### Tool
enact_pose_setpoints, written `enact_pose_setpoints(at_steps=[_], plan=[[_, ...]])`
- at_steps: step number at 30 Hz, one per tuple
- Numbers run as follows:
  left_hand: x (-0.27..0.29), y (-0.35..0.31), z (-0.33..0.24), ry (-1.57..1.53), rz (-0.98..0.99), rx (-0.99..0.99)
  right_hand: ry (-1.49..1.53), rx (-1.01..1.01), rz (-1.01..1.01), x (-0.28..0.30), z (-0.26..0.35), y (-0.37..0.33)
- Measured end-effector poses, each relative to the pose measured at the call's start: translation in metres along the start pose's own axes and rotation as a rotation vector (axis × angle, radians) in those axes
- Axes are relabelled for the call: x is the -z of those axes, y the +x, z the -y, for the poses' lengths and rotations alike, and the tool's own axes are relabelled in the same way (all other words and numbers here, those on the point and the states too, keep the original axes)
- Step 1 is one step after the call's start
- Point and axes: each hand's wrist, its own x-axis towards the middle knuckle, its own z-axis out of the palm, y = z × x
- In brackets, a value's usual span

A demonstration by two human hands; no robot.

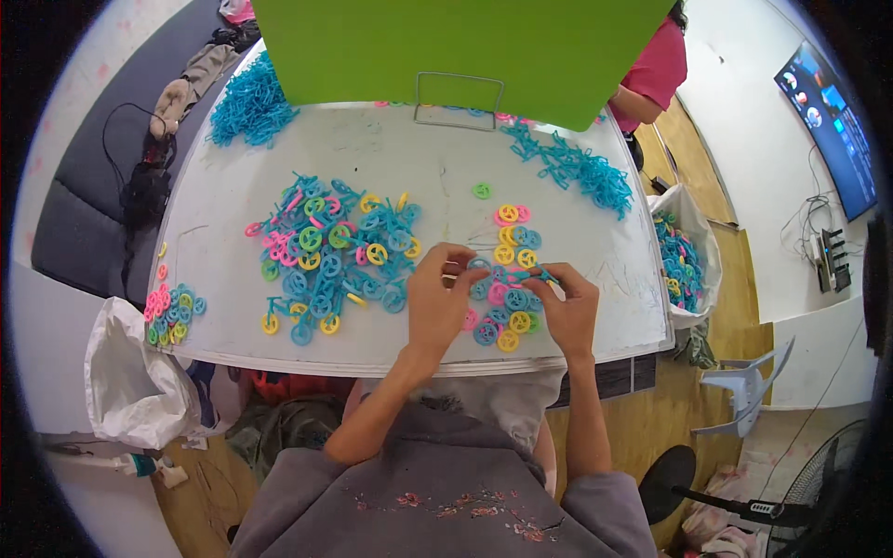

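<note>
Over the front middle of the white table [372, 139], my left hand [439, 296] is closed, its fingertips at a small blue plastic wheel [479, 265]. Just right of it, my right hand [570, 307] pinches a blue plastic stick piece [532, 275] between thumb and fingers. The two parts are close together; whether they touch is too small to tell. Under and around my hands lie loose spoked wheels [507, 321] in yellow, pink, blue and green. To the left spreads a pile of blue sticks with coloured wheels [321, 246] on them.
Blue stick pieces are heaped at the far left [251, 104] and far right [595, 177]. More wheels [174, 314] sit at the left edge. A green board [456, 46] stands at the back, a person [651, 79] behind it. White sacks [130, 391] [702, 242] flank the table.
</note>
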Motion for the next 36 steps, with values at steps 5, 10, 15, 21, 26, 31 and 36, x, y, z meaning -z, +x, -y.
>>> enact_pose_setpoints(at_steps=[5, 10, 15, 21, 26, 31, 36], plan=[[0.012, 0.003, 0.001, -0.193, 0.211, 0.141, -0.081, 0.021, 0.03, -0.005, 0.01, -0.003], [0.011, 0.0, 0.0, -0.351, 0.232, 0.232, -0.1, 0.05, 0.055, -0.011, 0.01, -0.004], [0.003, 0.0, 0.007, -0.313, 0.101, 0.123, -0.121, 0.079, 0.075, -0.014, 0.011, -0.004], [-0.003, -0.007, 0.004, -0.214, -0.024, -0.042, 0.099, -0.17, 0.054, -0.02, 0.006, -0.006], [-0.001, -0.002, 0.007, -0.267, -0.007, 0.069, 0.023, -0.11, 0.067, -0.019, 0.01, -0.005], [0.005, 0.003, 0.002, -0.423, 0.071, 0.313, -0.058, -0.012, 0.091, -0.016, 0.019, -0.001], [0.0, -0.004, -0.001, -0.257, -0.029, 0.076, -0.077, -0.037, 0.101, -0.019, 0.017, -0.002]])
